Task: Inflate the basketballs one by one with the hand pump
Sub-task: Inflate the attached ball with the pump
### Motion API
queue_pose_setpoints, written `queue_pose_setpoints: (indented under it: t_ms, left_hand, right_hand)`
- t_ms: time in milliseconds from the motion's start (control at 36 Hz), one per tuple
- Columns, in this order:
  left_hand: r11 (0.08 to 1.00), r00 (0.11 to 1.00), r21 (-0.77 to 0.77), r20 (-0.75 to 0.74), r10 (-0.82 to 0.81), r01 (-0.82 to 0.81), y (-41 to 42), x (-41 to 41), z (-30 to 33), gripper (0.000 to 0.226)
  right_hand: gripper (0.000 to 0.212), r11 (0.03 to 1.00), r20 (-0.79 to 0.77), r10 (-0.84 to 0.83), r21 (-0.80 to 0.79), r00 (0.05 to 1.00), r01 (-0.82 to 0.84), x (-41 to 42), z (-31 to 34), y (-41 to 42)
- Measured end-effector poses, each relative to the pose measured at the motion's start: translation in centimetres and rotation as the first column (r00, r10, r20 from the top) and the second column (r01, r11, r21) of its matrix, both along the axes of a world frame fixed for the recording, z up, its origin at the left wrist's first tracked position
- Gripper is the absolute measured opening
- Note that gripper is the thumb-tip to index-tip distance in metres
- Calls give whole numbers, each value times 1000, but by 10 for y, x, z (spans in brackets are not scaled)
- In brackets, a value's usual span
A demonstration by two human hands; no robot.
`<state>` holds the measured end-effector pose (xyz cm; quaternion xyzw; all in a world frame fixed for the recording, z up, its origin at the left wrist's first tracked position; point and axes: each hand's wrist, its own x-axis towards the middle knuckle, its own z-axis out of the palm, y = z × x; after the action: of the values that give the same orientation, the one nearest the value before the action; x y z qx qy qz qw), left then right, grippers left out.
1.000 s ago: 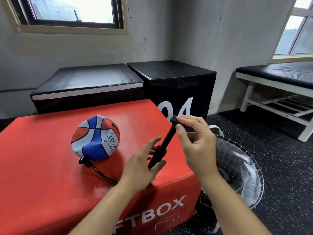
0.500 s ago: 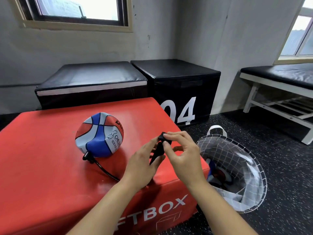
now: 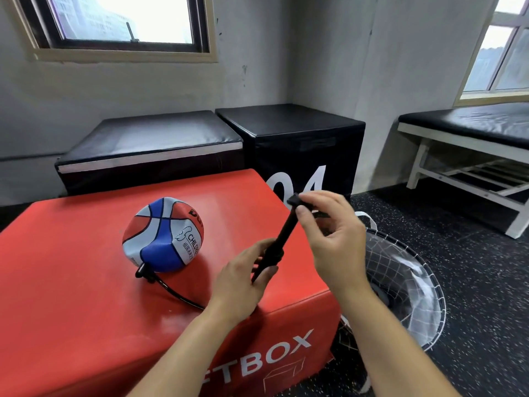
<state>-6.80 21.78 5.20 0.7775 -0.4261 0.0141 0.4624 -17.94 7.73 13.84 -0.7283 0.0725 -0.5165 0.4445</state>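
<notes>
Left hand (image 3: 243, 277) grips the barrel of the slim black hand pump (image 3: 274, 247); right hand (image 3: 329, 230) pinches its handle, plunger extended. Half-collapsed red-white-blue basketball (image 3: 163, 234) lies at 10 o'clock on the red padded box (image 3: 71, 296), hose (image 3: 169, 287) attached. Advice: push straight down the barrel, avoid tugging hose. Box edge and mesh basket (image 3: 412, 285) sit at 3 o'clock.

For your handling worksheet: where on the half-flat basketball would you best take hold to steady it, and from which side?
Probably grip the basketball over its rounded upper half, coming from above and the far side. Its lower front looks caved in and the hose plugs in there at the bottom near side, so a hand there could knock the connection. The top is bare and clear of both hands.
</notes>
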Motion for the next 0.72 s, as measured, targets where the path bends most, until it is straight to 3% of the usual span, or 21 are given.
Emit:
queue_pose_setpoints:
  t_ms: [278, 722]
  left_hand:
    - [999, 1000, -48, -13, -14, 13, -8, -5, -1, 48]
    - [995, 995, -78, -67, -73, 67, -7, 3, -4, 54]
  right_hand:
    - [16, 998, 115, -67, 14, 991, 66, -15, 27, -9]
    - [18, 1000, 5, -1, 26, 1000, 1, 4, -13, 5]
